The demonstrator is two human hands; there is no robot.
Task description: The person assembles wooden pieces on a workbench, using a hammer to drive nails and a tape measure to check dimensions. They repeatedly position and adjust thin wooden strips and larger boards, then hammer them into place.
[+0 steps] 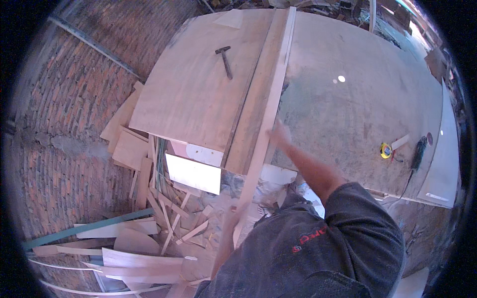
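A long, pale wooden strip [271,107] runs from the far edge of the worktable toward me and sticks out past the near edge. My left hand [231,213] is closed around the overhanging near part of the strip. My right hand [280,134] is at the strip's right edge, farther up over the table; it looks smeared, and I cannot make out how its fingers lie. Beside the strip on its left lies a wider wooden board [251,109], running the same way.
A hammer [226,62] lies on the left plywood sheet [184,89]. On the right-hand tabletop [343,119] are a yellow tape measure [385,150] and a dark corded power tool [420,153]. Wood offcuts [144,243] clutter the floor by the brick wall [64,109].
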